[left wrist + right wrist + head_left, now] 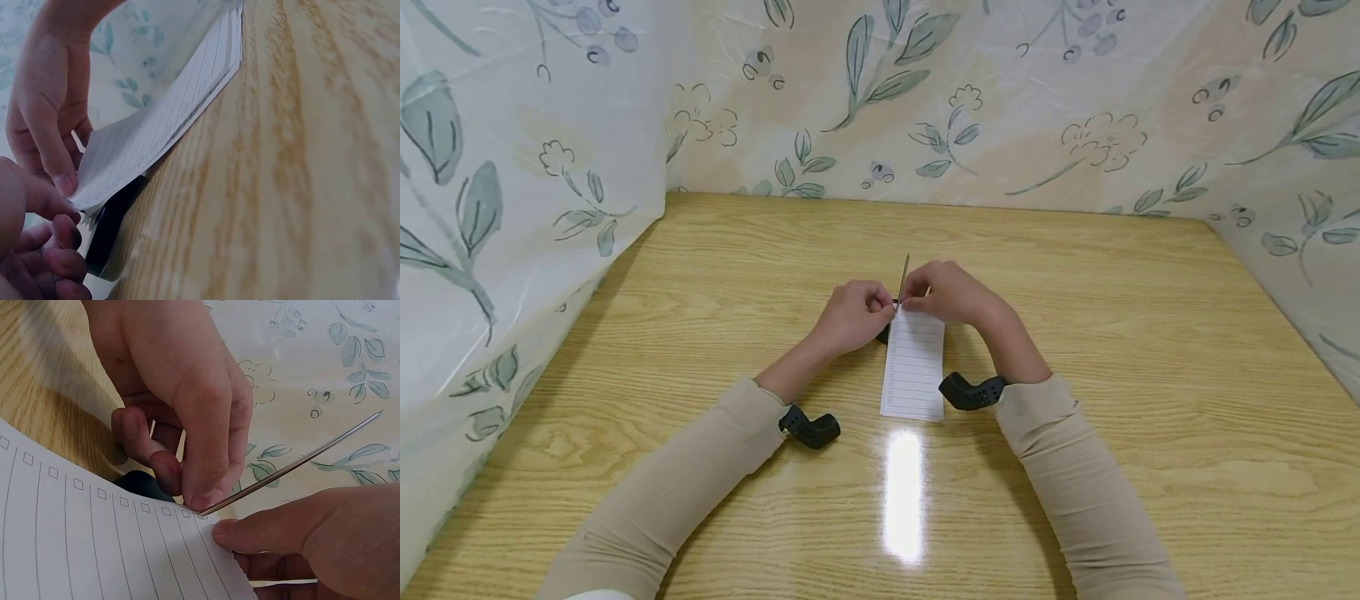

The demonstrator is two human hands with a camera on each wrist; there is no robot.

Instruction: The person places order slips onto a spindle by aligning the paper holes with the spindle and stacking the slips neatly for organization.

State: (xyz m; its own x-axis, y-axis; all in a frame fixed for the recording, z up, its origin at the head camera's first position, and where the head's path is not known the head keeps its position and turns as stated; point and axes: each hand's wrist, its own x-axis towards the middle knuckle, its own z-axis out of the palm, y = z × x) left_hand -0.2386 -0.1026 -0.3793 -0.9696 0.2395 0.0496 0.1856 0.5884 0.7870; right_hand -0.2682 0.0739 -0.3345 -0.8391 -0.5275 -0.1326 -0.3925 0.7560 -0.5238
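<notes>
A lined checklist paper [916, 367], with small boxes down one edge, is tilted over a black base [112, 225]. Up through its top corner stands the thin metal rod of a paper spike [904, 279], pointed tip upward. My left hand [853, 317] pinches the paper's corner right beside the rod. On the rod's other side, my right hand [951, 292] grips the top edge, its thumb [228, 532] lying on the lined face. In the left wrist view the paper bends upward off the base, and its lower end reaches down to the table.
The wood-grain table [737, 250] spreads around the hands. Leaf-patterned sheeting [820, 100] hangs behind and along both sides. Black wrist devices [811, 427] sit at both beige sleeves, and glare brightens the tabletop below the paper.
</notes>
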